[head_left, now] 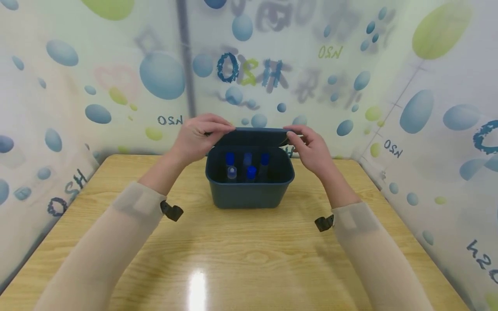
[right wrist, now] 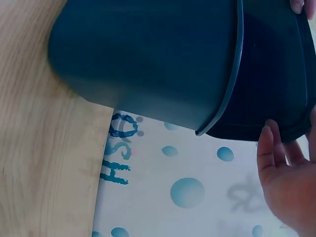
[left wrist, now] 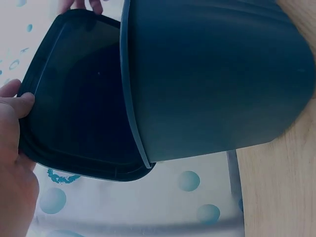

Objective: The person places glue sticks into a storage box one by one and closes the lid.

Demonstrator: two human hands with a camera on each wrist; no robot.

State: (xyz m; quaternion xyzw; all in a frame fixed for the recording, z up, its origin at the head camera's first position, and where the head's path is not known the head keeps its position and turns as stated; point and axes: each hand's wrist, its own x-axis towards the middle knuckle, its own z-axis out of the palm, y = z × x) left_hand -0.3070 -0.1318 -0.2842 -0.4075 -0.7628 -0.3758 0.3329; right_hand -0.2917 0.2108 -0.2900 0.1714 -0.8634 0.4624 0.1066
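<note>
A dark blue-green plastic bin (head_left: 246,195) stands on the table with its mouth uncovered. Its matching lid (head_left: 254,137) is tilted up behind the mouth, inner face toward me. At the lid's upper left corner my left hand (head_left: 199,137) pinches the edge, its thumb on the inner face in the left wrist view. My right hand (head_left: 314,151) grips the upper right corner between thumb and fingers. Inside the bin are several small clear bottles with blue caps (head_left: 251,173), and one container with a pale, translucent top (head_left: 231,172). The bin's wall hides their lower parts.
The light wood table (head_left: 233,255) reaches to a patterned wall covering (head_left: 163,103) close behind the bin, with more of it along both sides. A small black camera (head_left: 172,211) sits at the left cuff, and another black camera (head_left: 324,223) at the right cuff.
</note>
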